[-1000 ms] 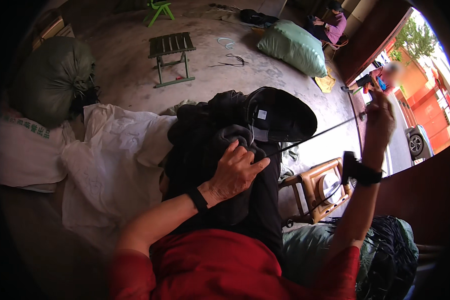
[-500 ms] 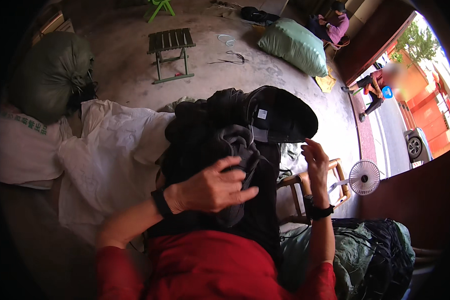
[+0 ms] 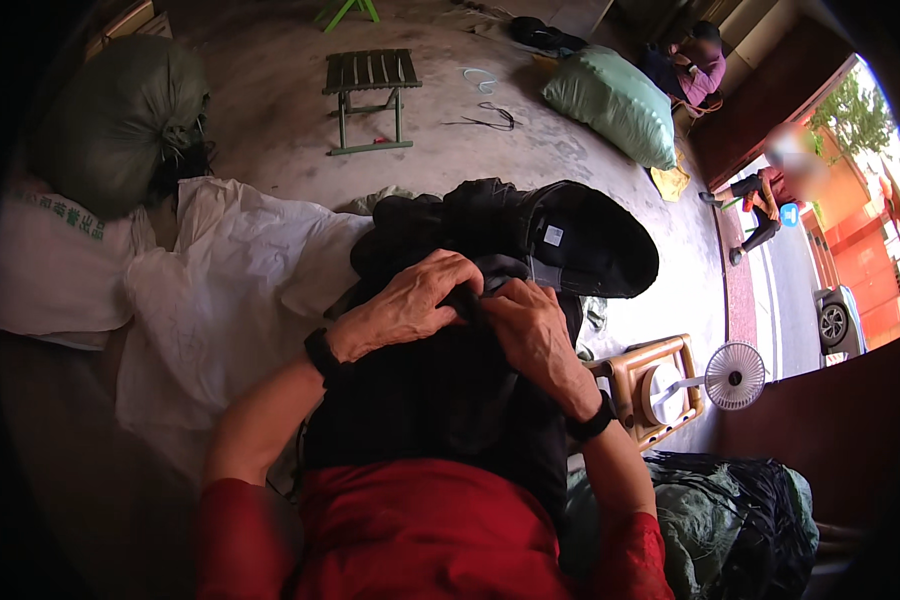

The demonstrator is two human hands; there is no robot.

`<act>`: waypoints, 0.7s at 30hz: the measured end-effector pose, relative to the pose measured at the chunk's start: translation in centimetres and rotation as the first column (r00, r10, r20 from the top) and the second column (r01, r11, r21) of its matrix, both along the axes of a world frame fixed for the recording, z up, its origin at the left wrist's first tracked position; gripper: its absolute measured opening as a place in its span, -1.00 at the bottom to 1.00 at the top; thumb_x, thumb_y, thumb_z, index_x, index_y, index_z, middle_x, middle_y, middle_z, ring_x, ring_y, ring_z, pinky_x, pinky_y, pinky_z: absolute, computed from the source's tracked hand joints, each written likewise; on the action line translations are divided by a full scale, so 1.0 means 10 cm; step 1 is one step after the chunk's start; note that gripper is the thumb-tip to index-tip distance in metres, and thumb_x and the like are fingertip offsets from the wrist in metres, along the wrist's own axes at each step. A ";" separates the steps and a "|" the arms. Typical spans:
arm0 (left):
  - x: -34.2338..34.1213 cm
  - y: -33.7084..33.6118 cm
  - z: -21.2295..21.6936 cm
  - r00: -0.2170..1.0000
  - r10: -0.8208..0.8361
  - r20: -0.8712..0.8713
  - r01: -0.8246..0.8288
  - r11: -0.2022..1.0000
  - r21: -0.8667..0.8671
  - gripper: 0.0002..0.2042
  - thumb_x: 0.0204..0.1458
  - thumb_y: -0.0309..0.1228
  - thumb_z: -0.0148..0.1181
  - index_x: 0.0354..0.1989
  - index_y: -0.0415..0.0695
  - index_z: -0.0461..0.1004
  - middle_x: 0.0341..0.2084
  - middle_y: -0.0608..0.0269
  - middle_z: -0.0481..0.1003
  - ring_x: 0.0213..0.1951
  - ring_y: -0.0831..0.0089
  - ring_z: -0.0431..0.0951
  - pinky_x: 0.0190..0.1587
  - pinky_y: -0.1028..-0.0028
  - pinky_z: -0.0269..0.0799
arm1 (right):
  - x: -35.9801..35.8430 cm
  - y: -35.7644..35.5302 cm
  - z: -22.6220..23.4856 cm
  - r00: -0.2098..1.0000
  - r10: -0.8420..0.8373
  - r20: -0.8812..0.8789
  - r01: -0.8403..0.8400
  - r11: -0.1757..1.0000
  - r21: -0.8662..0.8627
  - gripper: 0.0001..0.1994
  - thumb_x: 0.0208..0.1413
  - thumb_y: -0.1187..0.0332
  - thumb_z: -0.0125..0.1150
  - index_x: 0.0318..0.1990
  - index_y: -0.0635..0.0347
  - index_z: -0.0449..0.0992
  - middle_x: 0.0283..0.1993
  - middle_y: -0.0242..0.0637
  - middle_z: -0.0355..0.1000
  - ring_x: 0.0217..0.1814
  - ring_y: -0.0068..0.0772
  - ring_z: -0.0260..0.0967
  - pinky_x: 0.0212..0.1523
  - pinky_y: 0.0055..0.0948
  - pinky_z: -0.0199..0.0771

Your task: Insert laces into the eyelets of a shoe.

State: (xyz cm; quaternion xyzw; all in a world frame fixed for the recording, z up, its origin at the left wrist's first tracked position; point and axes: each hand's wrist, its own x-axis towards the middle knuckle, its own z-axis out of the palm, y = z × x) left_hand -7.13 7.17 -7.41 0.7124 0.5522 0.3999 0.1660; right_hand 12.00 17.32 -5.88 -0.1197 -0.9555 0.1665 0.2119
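Observation:
A pile of black cloth items [image 3: 400,235] lies across my lap. At its right end, a black piece with a stiff-looking oval rim [image 3: 625,240] shows a small white label inside; its exact kind is not clear. My left hand [image 3: 410,300] is closed, its fingertips pinching dark fabric at the near side of the pile. Close beside it, my right hand [image 3: 532,325] also has its fingers pressed together on the same black cloth [image 3: 470,350]. The fabric between the fingertips is mostly hidden. A black band circles each wrist.
White sacks [image 3: 240,260] lie to my left, with a full dark-green sack [image 3: 120,125] behind. A folding stool [image 3: 372,75] stands ahead. At right are a bamboo stool [image 3: 630,385] holding a small fan [image 3: 735,376], and a green netted bundle [image 3: 710,520]. Two people sit near the doorway.
My hands were apart, the left open above the cloth and the right raised near the rimmed piece. Both have come together and closed on the black cloth. The view has shifted slightly.

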 end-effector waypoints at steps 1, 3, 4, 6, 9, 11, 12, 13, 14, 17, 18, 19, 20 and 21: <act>0.01 -0.02 -0.01 0.999 -0.001 0.033 0.001 1.000 0.007 -0.56 -0.29 -0.61 0.36 -0.16 -0.14 0.38 -0.16 0.24 0.44 0.09 0.15 0.39 0.14 0.27 0.34 | -0.01 -0.01 0.00 1.000 0.010 -0.006 -0.010 1.000 -0.027 -0.84 -0.02 0.45 0.20 -0.24 0.07 0.57 -0.32 -0.36 0.33 -0.21 -0.26 0.34 -0.18 -0.22 0.23; 0.04 -0.03 -0.03 0.998 -0.001 0.068 0.000 1.000 0.017 -0.55 -0.31 -0.60 0.37 -0.17 -0.13 0.36 -0.17 0.23 0.42 0.08 0.16 0.38 0.15 0.27 0.33 | 0.01 0.00 0.00 0.999 0.047 -0.018 -0.048 0.996 -0.077 -0.85 -0.01 0.46 0.19 -0.25 0.10 0.57 -0.32 -0.35 0.34 -0.20 -0.25 0.34 -0.17 -0.22 0.24; 0.06 -0.03 -0.06 0.998 0.013 0.059 -0.015 0.999 0.033 -0.51 -0.33 -0.59 0.39 -0.14 -0.12 0.35 -0.14 0.22 0.41 0.09 0.15 0.37 0.15 0.26 0.32 | 0.01 0.02 -0.05 0.998 0.044 -0.046 -0.047 0.997 -0.061 -0.87 0.00 0.46 0.19 -0.26 0.11 0.56 -0.31 -0.35 0.35 -0.20 -0.25 0.34 -0.17 -0.24 0.24; 0.10 -0.06 -0.08 0.999 0.034 0.008 -0.034 0.999 0.023 -0.40 -0.38 -0.51 0.45 -0.07 -0.11 0.30 -0.04 0.17 0.36 0.15 0.13 0.33 0.19 0.25 0.29 | 0.01 0.00 -0.07 0.996 0.043 -0.073 -0.047 0.998 -0.046 -0.88 0.01 0.45 0.19 -0.28 0.11 0.56 -0.31 -0.35 0.35 -0.21 -0.25 0.34 -0.18 -0.26 0.25; 0.15 -0.11 -0.13 0.998 0.043 0.053 -0.044 0.999 0.026 -0.32 -0.42 -0.46 0.50 -0.02 -0.11 0.27 0.00 0.15 0.33 0.20 0.11 0.28 0.23 0.24 0.26 | 0.01 -0.04 -0.09 0.998 0.003 -0.068 -0.002 1.000 0.013 -0.84 -0.06 0.48 0.22 -0.27 0.13 0.56 -0.31 -0.32 0.38 -0.23 -0.22 0.37 -0.15 -0.28 0.29; 0.17 -0.12 -0.16 0.999 0.022 0.027 -0.023 0.999 0.034 -0.26 -0.43 -0.42 0.53 0.03 -0.12 0.24 0.05 0.14 0.29 0.24 0.09 0.23 0.27 0.23 0.22 | 0.04 -0.04 -0.13 0.998 -0.005 -0.063 0.017 0.982 0.187 -0.83 -0.13 0.46 0.21 -0.32 0.04 0.52 -0.35 -0.35 0.32 -0.23 -0.27 0.34 -0.16 -0.22 0.26; 0.17 -0.14 -0.14 1.000 0.007 0.026 -0.007 1.000 0.015 -0.24 -0.43 -0.41 0.53 0.05 -0.12 0.24 0.07 0.13 0.28 0.27 0.08 0.20 0.30 0.23 0.19 | 0.07 -0.04 -0.12 0.993 -0.010 -0.119 0.043 0.961 0.275 -0.78 -0.21 0.48 0.21 -0.31 0.02 0.48 -0.35 -0.33 0.30 -0.24 -0.24 0.33 -0.16 -0.20 0.26; 0.17 -0.15 -0.12 1.000 -0.010 0.026 0.010 1.000 -0.004 -0.22 -0.43 -0.41 0.54 0.07 -0.12 0.23 0.09 0.13 0.26 0.30 0.08 0.16 0.32 0.23 0.17 | 0.14 0.03 -0.15 0.977 -0.043 -0.207 0.106 0.946 0.307 -0.77 -0.21 0.51 0.18 -0.30 0.06 0.48 -0.33 -0.29 0.30 -0.23 -0.17 0.32 -0.17 -0.18 0.26; 0.15 -0.18 -0.09 1.000 -0.005 0.026 0.005 1.000 -0.007 -0.22 -0.43 -0.41 0.54 0.07 -0.12 0.23 0.09 0.13 0.26 0.30 0.08 0.16 0.32 0.23 0.17 | 0.27 0.17 -0.15 0.966 -0.130 -0.222 0.207 0.906 0.369 -0.76 -0.21 0.53 0.16 -0.29 0.10 0.47 -0.33 -0.24 0.30 -0.20 -0.11 0.31 -0.18 -0.15 0.26; 0.10 -0.17 -0.02 0.998 -0.061 0.023 0.063 0.996 -0.061 -0.23 -0.36 -0.44 0.51 0.12 -0.12 0.22 0.15 0.13 0.23 0.34 0.08 0.11 0.36 0.23 0.11 | 0.93 0.69 -0.10 0.776 -0.581 -0.246 0.630 0.689 0.359 -0.79 -0.05 0.62 0.01 -0.26 0.14 0.46 -0.28 -0.16 0.36 -0.17 -0.07 0.34 -0.22 -0.18 0.28; 0.07 -0.15 -0.03 0.995 -0.097 0.032 0.099 0.993 -0.061 -0.25 -0.31 -0.47 0.47 0.14 -0.12 0.21 0.17 0.13 0.23 0.35 0.09 0.10 0.36 0.23 0.10 | 1.17 0.76 -0.11 0.728 -0.660 -0.188 0.675 0.640 0.367 -0.84 0.04 0.59 0.01 -0.25 0.20 0.45 -0.29 -0.14 0.37 -0.19 -0.03 0.34 -0.22 -0.15 0.30; 0.06 -0.10 -0.03 0.989 -0.141 0.042 0.143 0.988 -0.055 -0.27 -0.26 -0.50 0.43 0.17 -0.12 0.21 0.18 0.13 0.23 0.35 0.09 0.09 0.37 0.22 0.08 | 1.40 0.79 -0.21 0.685 -0.716 -0.138 0.722 0.639 0.267 -0.88 0.04 0.56 0.09 -0.24 0.23 0.45 -0.28 -0.13 0.38 -0.15 -0.01 0.35 -0.18 -0.07 0.32; 0.02 -0.09 -0.03 0.986 -0.154 0.058 0.157 0.985 -0.069 -0.32 -0.18 -0.54 0.35 0.20 -0.13 0.22 0.20 0.12 0.23 0.35 0.08 0.10 0.38 0.23 0.04 | 1.43 0.65 -0.27 0.702 -0.705 -0.099 0.711 0.687 0.149 -0.84 0.02 0.54 0.14 -0.20 0.23 0.45 -0.19 -0.09 0.39 -0.09 0.03 0.35 -0.13 -0.06 0.33; -0.05 -0.08 -0.01 0.982 -0.155 0.112 0.162 0.985 -0.056 -0.38 -0.13 -0.52 0.32 0.20 -0.13 0.25 0.16 0.12 0.30 0.31 0.15 0.19 0.35 0.22 0.10 | 1.38 0.43 -0.28 0.721 -0.691 -0.061 0.693 0.721 0.026 -0.78 0.00 0.52 0.20 -0.16 0.23 0.45 -0.09 -0.05 0.40 -0.03 0.08 0.35 -0.08 -0.05 0.35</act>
